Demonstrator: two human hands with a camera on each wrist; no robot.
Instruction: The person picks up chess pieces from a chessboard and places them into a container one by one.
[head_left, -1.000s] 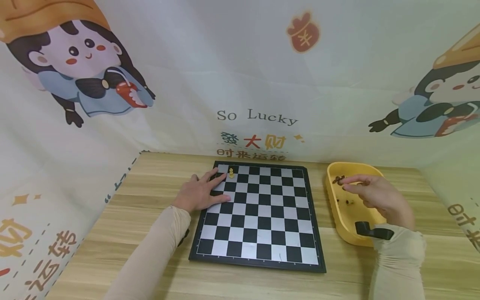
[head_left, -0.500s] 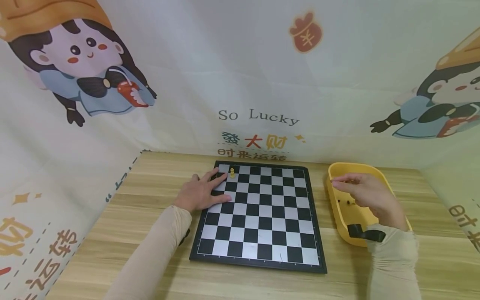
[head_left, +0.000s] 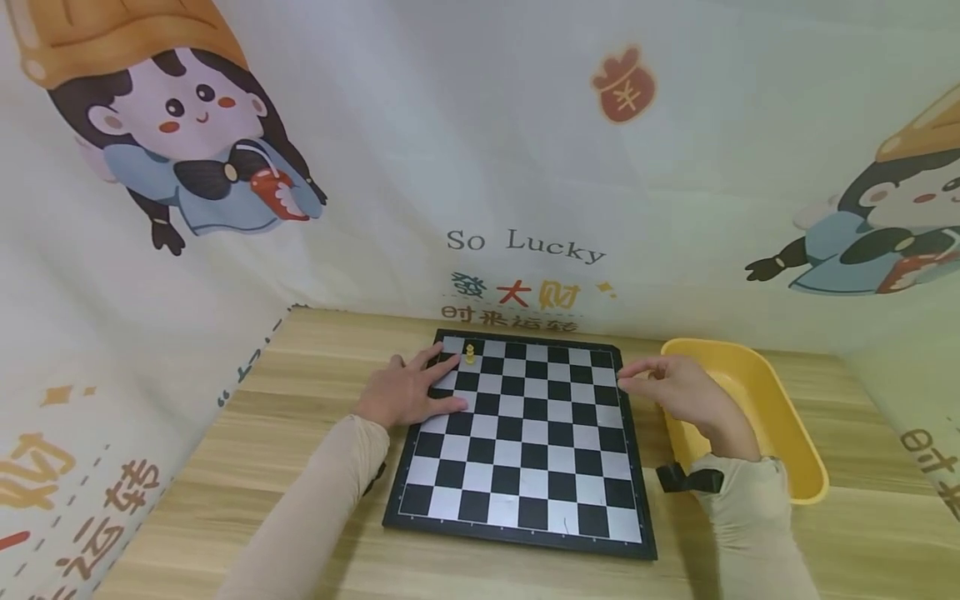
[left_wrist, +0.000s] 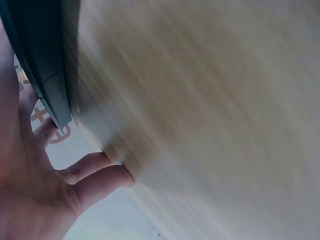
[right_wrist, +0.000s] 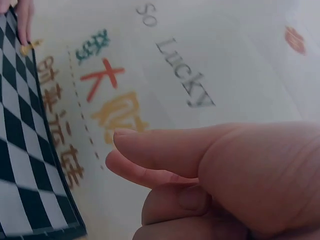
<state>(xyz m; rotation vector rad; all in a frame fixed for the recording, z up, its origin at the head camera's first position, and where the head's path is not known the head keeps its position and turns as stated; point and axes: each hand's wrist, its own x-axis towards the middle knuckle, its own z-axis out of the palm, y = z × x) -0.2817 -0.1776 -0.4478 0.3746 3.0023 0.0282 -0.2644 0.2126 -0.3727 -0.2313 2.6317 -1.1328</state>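
My left hand lies with spread fingers over the left edge of the chessboard. Its fingers reach the squares near a small yellow chess piece, which stands upright in the far left corner area. In the left wrist view, fingers reach past the board's dark side. Just off the board's right edge, my right hand is raised with thumb and index finger pinched together. A small dark chess piece is at those fingertips, almost wholly hidden; the right wrist view shows only the thumb over the finger.
A yellow plastic tray stands right of the board, partly behind the right hand and sleeve. The wooden table ends at a printed white cloth hanging at the back and sides.
My right hand has moved left, from over the tray to the board's right edge, still pinching. My left hand and the yellow chess piece stay in place; the head view has shifted slightly.
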